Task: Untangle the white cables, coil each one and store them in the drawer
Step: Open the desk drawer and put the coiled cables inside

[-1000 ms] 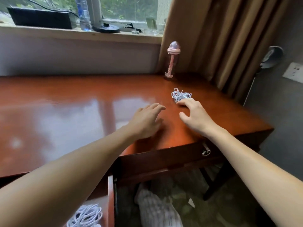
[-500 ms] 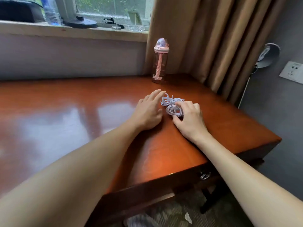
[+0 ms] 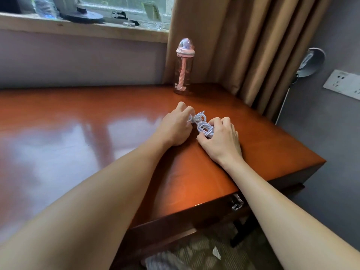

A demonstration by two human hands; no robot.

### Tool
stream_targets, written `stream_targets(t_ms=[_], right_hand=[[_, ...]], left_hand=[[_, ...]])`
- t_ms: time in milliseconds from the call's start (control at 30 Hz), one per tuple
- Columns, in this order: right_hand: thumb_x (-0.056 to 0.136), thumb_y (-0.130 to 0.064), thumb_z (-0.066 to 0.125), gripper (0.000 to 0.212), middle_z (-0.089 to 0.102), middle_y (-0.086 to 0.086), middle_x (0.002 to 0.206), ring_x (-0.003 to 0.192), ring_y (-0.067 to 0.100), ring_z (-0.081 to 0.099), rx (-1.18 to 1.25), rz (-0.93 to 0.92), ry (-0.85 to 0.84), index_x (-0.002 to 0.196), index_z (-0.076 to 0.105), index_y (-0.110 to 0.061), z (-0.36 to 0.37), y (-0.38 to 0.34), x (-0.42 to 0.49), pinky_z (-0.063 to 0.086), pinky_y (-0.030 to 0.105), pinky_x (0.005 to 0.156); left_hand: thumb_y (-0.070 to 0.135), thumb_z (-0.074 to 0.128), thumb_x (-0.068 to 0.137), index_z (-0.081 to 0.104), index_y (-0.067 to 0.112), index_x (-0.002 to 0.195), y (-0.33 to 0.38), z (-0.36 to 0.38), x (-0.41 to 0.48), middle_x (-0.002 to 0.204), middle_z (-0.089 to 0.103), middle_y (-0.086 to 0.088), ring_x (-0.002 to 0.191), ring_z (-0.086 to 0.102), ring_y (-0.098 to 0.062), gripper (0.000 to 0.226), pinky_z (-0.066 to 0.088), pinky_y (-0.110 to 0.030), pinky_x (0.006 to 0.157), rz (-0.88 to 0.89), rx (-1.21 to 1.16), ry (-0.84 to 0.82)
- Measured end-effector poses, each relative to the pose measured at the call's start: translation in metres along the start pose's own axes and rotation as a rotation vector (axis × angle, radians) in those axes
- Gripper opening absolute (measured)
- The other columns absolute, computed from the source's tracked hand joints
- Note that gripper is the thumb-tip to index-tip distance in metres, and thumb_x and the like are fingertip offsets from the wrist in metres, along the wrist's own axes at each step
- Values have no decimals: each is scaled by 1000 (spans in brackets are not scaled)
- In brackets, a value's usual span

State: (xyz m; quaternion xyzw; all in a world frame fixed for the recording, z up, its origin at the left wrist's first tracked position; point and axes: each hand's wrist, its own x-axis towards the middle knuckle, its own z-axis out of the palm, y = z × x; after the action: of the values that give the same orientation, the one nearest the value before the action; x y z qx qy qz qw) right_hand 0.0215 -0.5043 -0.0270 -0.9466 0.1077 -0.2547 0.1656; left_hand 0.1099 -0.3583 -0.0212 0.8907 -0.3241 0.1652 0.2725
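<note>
A small tangle of white cable (image 3: pixel 201 123) lies on the glossy red-brown desk (image 3: pixel 97 137), near its right end. My left hand (image 3: pixel 175 127) has curled fingers pinching the left end of the bundle. My right hand (image 3: pixel 220 137) grips the loops on the right side, its fingers curled over them. Part of the cable is hidden under both hands. A drawer front with a metal handle (image 3: pixel 236 203) shows under the desk's front edge; the drawer looks closed.
A clear bottle with a pink lid and straw (image 3: pixel 184 69) stands at the back of the desk, just behind the hands. Brown curtains (image 3: pixel 243 45) hang at the right. A windowsill (image 3: pixel 78 26) with small items runs along the back wall.
Both hands have reached the cable bundle and closed on it, left on one end, right on the other. The view has shifted right and closer; the open left drawer is out of sight.
</note>
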Motion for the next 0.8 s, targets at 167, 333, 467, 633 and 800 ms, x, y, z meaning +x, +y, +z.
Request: stream_targets(t_ms=[167,333,467,633,800], right_hand=[[87,-47,62,38,46,-1,110,110,26,51,39,-45,-73,117,58,-24,-9,-4,-7,40,40,96],[88,-43,65,37,49,-2,114,112,23,51,80,-151,-158,119,59,-24,-24,-17,-28,42,38,98],[87,-40,68,38,50,-2,113,109,22,52,125,-228,-201,120,61,-23,-34,-34,-62,46,42,98],[85,-39,74,40,51,0,112,109,23,54,223,-245,-238,120,63,-21,-45,-59,-104,46,47,100],[86,-36,76,40,51,-2,111,109,19,55,344,-329,-312,121,64,-20,-53,-89,-145,47,44,102]], left_hand=[[15,55,91,56,17,115,5,-19,-34,120,48,-7,93,58,-37,25,50,-45,79,-56,7,44],[16,57,91,57,19,117,-4,-48,-85,122,47,-7,95,58,-37,26,50,-46,81,-173,7,83],[17,65,93,61,17,119,-7,-76,-131,121,49,-7,100,58,-27,27,45,-33,87,-186,-62,85],[18,64,95,62,15,116,2,-108,-185,119,50,-6,100,59,-26,21,46,-34,90,-216,-61,96],[15,68,94,67,20,112,3,-145,-252,110,51,4,95,55,-8,19,39,-11,88,-204,-137,121]])
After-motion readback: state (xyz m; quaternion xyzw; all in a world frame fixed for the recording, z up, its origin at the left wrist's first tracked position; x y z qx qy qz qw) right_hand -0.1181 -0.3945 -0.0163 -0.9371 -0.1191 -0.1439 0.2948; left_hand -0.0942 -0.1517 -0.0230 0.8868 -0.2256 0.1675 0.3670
